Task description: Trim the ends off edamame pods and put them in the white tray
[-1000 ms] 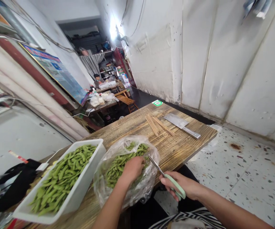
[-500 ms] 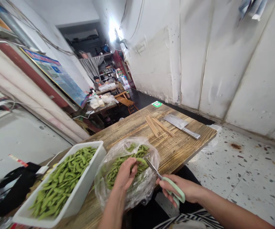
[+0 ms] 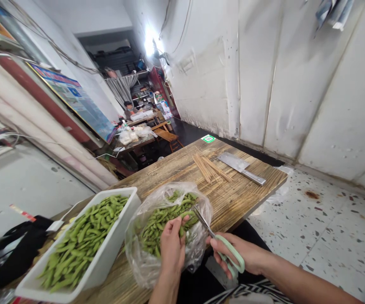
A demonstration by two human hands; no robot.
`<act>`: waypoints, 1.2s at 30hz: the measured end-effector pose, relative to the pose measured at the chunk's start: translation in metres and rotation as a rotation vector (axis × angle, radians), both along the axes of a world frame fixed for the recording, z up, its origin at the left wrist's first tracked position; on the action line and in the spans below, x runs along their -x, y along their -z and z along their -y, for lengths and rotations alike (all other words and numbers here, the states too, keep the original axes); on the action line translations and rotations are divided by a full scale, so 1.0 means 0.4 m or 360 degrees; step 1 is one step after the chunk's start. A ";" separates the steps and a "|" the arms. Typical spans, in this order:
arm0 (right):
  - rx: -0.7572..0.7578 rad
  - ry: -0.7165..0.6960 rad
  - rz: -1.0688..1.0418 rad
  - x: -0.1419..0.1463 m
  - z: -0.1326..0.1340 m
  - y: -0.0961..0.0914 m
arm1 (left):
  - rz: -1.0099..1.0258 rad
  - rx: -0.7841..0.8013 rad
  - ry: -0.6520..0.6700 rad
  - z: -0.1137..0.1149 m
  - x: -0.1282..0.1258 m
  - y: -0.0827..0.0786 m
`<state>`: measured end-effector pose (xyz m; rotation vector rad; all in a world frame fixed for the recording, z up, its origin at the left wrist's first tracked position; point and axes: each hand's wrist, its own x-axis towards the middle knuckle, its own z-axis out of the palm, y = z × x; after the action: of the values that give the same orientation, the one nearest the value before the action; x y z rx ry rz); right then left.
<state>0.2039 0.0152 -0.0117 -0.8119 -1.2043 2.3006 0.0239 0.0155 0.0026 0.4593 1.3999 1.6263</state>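
Note:
My left hand point(image 3: 172, 245) is closed on a green edamame pod point(image 3: 186, 220) held over the clear plastic bag point(image 3: 144, 264) of pods. My right hand point(image 3: 242, 253) grips scissors with pale green handles point(image 3: 230, 250), their blades reaching up to the end of that pod. Left of the bag stands a white rectangular tub point(image 3: 109, 253) heaped with more green pods. Bag and tub rest on a wooden table point(image 3: 233, 198).
A cleaver point(image 3: 240, 167) and a bundle of bamboo skewers point(image 3: 210, 167) lie at the table's far end, beside a green sticker point(image 3: 208, 138). Black cloth point(image 3: 17, 249) lies to the left. White wall panels stand right; speckled floor lies below. A distant table carries bags point(image 3: 134, 133).
My left hand came out of the bag with one pod and drew back toward me. The scissors shifted slightly left, blades now at the pod's end.

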 end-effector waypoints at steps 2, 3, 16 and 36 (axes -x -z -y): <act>0.0000 0.0027 0.0003 0.003 0.004 -0.001 | 0.0034 0.0005 -0.0093 0.005 -0.006 0.001; -0.0009 0.0027 0.0005 0.004 0.006 -0.001 | 0.0047 -0.0003 -0.0125 0.006 -0.009 0.001; -0.0009 0.0038 0.0035 0.036 0.003 -0.014 | 0.0266 0.0039 -0.0156 0.035 -0.056 -0.001; -0.0370 0.0000 0.0062 0.017 -0.010 0.009 | 0.0075 -0.0060 -0.0020 -0.001 0.025 -0.002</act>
<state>0.1972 0.0192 -0.0153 -0.7734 -1.4555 2.1022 0.0139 0.0159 0.0033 0.4324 1.3417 1.6656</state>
